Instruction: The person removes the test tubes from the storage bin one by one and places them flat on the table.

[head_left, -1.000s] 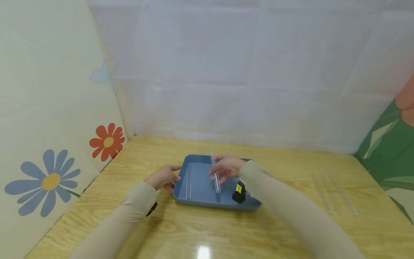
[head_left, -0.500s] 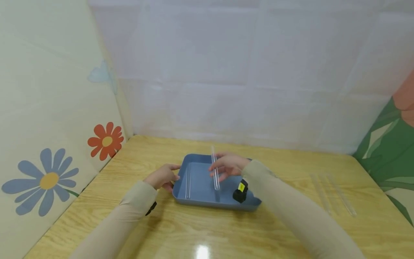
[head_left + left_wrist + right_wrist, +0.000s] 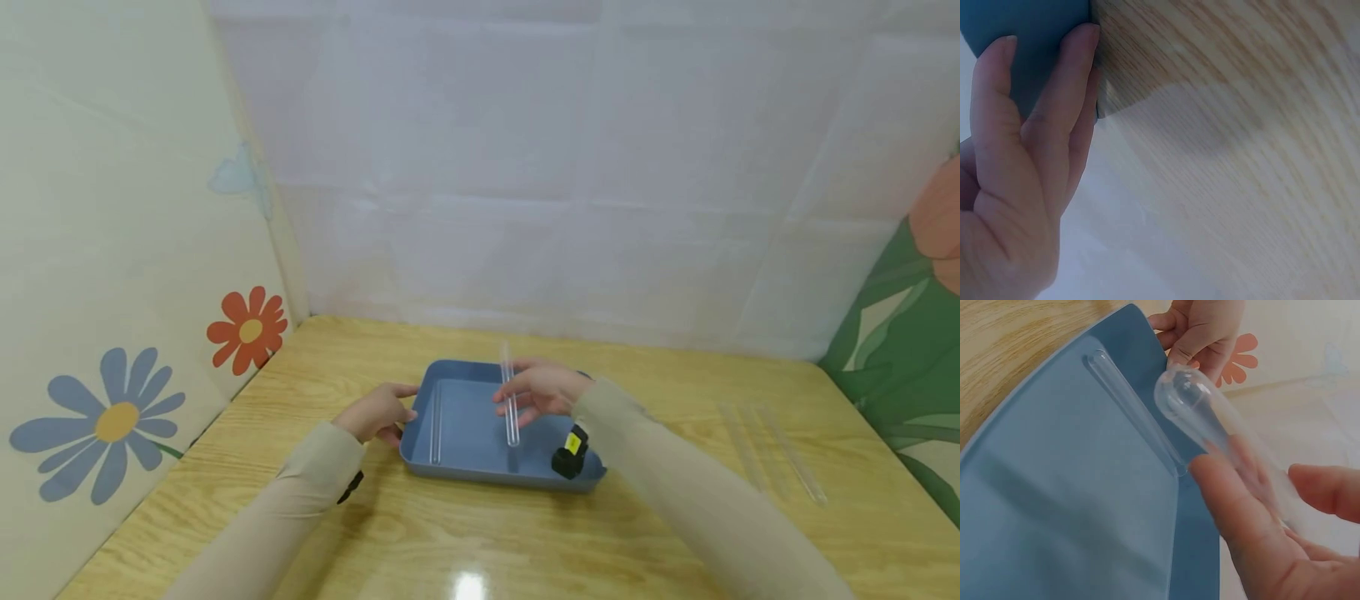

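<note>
My left hand touches the left side of a blue tray. In the left wrist view its fingers lie fairly straight against the tray's outer wall. A clear test tube is held above the tray by my right hand, between thumb and fingers. Its rounded end points down towards the tray in the head view and looks large in the right wrist view. Another clear test tube lies inside the tray, along its left wall.
Several clear tubes, faint against the wood, lie on the table to the right. White cloth hangs behind the table. A panel with painted flowers stands at the left.
My right hand has moved slightly right with its test tube, which stays above the tray. The left hand keeps its place at the tray's side.
</note>
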The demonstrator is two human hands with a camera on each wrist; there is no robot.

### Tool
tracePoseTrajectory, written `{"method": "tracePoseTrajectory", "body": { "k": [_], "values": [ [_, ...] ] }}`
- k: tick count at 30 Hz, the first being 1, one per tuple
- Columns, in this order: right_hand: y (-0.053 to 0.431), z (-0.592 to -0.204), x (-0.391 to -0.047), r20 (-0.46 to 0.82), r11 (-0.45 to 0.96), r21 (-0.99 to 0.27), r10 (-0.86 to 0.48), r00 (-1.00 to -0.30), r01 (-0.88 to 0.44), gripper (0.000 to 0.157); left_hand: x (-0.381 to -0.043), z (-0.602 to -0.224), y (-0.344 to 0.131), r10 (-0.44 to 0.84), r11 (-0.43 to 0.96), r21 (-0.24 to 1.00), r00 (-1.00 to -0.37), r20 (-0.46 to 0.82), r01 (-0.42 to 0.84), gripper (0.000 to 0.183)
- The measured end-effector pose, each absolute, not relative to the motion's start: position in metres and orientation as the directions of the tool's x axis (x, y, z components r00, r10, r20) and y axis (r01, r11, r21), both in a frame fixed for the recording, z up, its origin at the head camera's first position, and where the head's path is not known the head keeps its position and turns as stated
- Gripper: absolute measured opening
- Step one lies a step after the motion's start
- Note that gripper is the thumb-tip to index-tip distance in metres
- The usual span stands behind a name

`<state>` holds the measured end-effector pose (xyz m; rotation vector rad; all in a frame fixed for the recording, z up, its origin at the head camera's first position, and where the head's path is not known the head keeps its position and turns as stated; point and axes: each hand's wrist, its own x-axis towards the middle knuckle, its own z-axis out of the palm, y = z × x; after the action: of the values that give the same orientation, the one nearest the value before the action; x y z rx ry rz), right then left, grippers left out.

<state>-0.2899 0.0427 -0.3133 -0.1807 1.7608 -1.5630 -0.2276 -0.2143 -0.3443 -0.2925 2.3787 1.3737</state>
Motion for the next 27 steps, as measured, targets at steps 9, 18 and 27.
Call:
{"method": "tracePoseTrajectory", "body": {
  "k": [9, 18, 27],
  "values": [
    [0.051, -0.312, -0.283, -0.409, 0.204, -0.91, -0.581, -0.703, 0.361, 0.067, -0.226, -0.345, -0.214, -0.012, 0.533, 0.766, -0.909, -0.416, -0.358, 0.055],
    [0.061, -0.313, -0.281, -0.392, 0.181, -0.916, -0.587, -0.708, 0.357, 0.068, -0.224, -0.346, -0.214, 0.0, 0.513, 0.783, -0.913, -0.408, -0.35, 0.055],
    [0.075, -0.312, -0.279, -0.384, 0.169, -0.919, -0.582, -0.717, 0.355, 0.068, -0.226, -0.346, -0.213, -0.019, 0.529, 0.768, -0.91, -0.414, -0.36, 0.055]
  ]
}}
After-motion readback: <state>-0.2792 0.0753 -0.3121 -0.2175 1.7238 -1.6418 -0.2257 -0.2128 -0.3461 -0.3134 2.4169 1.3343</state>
